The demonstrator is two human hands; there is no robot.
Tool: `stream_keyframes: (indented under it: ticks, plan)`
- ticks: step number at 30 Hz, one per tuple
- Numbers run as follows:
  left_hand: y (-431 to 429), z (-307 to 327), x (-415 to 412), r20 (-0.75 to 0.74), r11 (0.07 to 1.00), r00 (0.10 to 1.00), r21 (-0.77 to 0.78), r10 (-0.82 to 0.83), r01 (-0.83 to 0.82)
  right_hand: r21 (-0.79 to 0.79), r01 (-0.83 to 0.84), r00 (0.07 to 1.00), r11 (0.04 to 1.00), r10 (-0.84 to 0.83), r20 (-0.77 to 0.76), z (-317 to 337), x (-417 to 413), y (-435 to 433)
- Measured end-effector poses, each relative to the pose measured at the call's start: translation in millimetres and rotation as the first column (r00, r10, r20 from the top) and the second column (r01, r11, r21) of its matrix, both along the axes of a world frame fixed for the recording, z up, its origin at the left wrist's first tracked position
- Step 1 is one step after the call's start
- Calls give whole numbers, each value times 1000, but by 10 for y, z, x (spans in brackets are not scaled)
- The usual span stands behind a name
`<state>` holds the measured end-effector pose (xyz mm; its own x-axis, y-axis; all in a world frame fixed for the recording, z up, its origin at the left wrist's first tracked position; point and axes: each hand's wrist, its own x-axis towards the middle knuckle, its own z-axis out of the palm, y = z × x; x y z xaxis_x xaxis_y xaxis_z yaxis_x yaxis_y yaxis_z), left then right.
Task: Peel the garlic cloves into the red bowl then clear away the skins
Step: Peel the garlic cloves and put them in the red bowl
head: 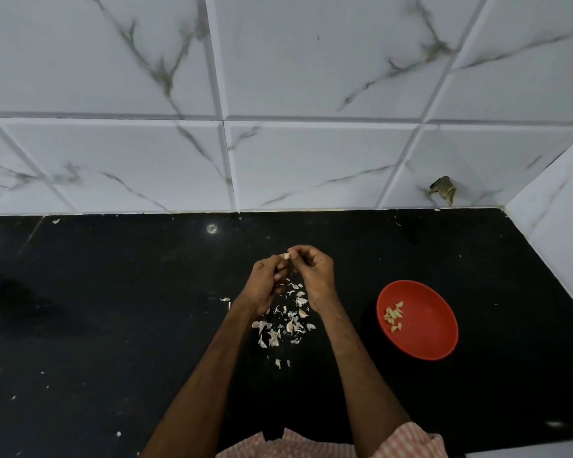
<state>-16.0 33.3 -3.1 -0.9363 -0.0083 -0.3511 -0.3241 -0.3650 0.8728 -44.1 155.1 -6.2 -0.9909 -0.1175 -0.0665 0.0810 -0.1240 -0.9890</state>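
Mid-task, peeling stage. Both hands are raised over the counter (113, 309), fingertips together: the left hand (267, 282) and right hand (313, 271) both pinch one small clove (286, 256) between them, fingers curled, so neither hand is free. The clove looks partly skinned, but it is too small to be sure. The bowl (427, 338) sits on the counter to the right of the hands, well apart from them. It holds a small cluster of peeled cloves (393, 317) on its left side, and most of its floor is bare. The skins (286, 322) lie scattered on the counter right under and between the wrists, with a few stray flakes further out to the left and toward the near edge. No unpeeled stock is visible on the counter; the left palm may hide more, cannot tell. Judgement: several cloves are done and one is in hand. What is left is to finish this clove, drop it in the bowl, peel any remaining ones, then gather the skins. Clearing has not begun, since the whole pile is on the counter.
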Motion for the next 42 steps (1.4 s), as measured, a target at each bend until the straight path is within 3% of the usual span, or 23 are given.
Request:
stream_keyframes:
  ticks: [3, 5, 7, 9, 11, 14, 17, 20, 22, 25, 35, 42]
  plan:
    - [-51, -11, 47, 6, 983, 997, -163, -81, 81, 278, -46, 988, 959, 85, -128, -10, -63, 57]
    - [-87, -19, 74, 21, 956, 992, -264, -126, 127, 509, -87, 947, 857, 230, -226, 22, -115, 127]
    - [-111, -6, 78, 16, 954, 992, -271, -128, 128, 628, -139, 908, 766, 352, -228, 40, -144, 183]
    - [-120, 32, 47, 0, 972, 994, -210, -105, 103, 602, -194, 909, 774, 373, -186, 37, -125, 191]
    - [-119, 77, 17, -10, 979, 995, -178, -103, 100, 509, -161, 944, 846, 283, -171, 8, -111, 175]
    - [-101, 29, 10, -14, 950, 997, -304, -74, 66, 377, -70, 984, 924, 127, -127, -41, -117, 175]
    - [-129, -218, 55, -9, 806, 993, -586, -115, 88, 255, -28, 996, 967, 48, -72, -66, -118, 209]
    - [-138, -416, 115, 102, 582, 971, -785, -215, 212, 178, -15, 999, 984, 21, -35, -69, -91, 219]
    - [-116, -461, 140, 154, 448, 957, -857, -247, 254, 164, -21, 999, 986, 25, -21, -77, -77, 211]
    - [-74, -454, 131, 171, 320, 949, -913, -264, 253, 174, -15, 1000, 985, 12, 14, -95, -62, 217]
    - [-20, -425, 113, 126, 154, 963, -974, -239, 166, 177, 9, 1000, 984, -14, 25, -80, -59, 230]
    - [-34, -360, 70, 112, 118, 972, -983, -208, 138, 205, 22, 1000, 978, -23, 4, -78, -88, 210]
